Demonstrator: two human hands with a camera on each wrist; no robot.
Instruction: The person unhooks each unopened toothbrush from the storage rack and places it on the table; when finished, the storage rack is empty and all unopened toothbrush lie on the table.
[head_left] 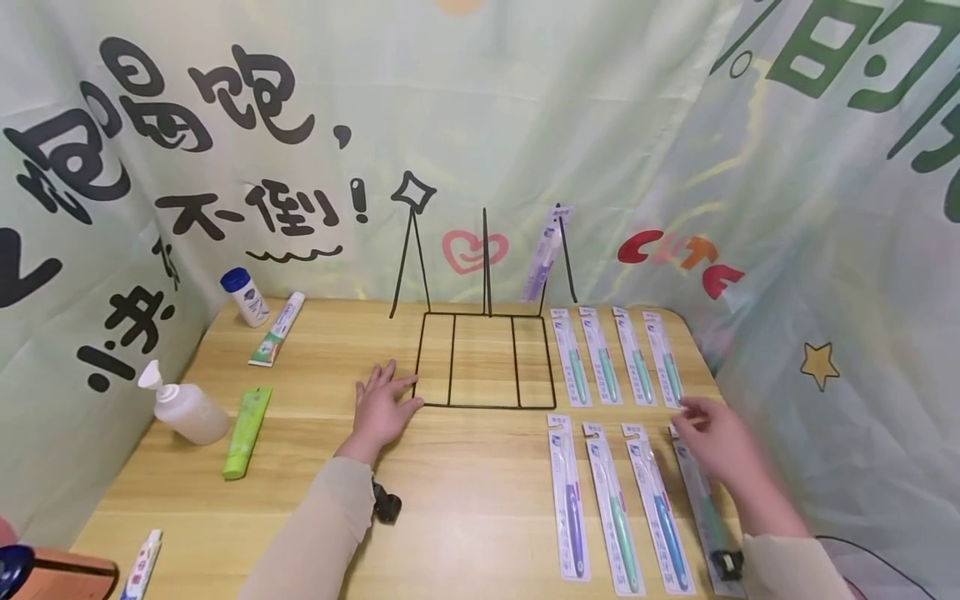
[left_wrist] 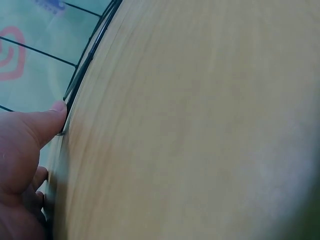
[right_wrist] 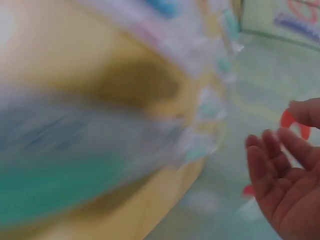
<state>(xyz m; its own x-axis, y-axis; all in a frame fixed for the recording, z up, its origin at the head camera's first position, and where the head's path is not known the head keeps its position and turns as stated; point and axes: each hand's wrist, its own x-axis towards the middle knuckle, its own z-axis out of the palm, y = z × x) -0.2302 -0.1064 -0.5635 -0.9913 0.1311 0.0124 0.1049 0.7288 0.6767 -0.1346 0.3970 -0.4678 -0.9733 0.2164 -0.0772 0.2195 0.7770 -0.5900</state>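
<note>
A black wire rack stands on the wooden table with upright prongs at its back. One packaged purple toothbrush hangs on its right prong. My left hand touches the rack's front left corner with spread fingers; in the left wrist view the thumb presses its bar. Over the right side my right hand hovers, empty, fingers loosely bent, as the right wrist view shows. Beneath it lies a packaged toothbrush in the front row, partly hidden by hand and wrist. Behind its fingertips is another packaged green toothbrush.
Packaged toothbrushes lie in two rows on the right, including a blue one and a purple one. On the left are a pump bottle, a green tube, a toothpaste tube and a blue-capped bottle. Printed curtains surround the table.
</note>
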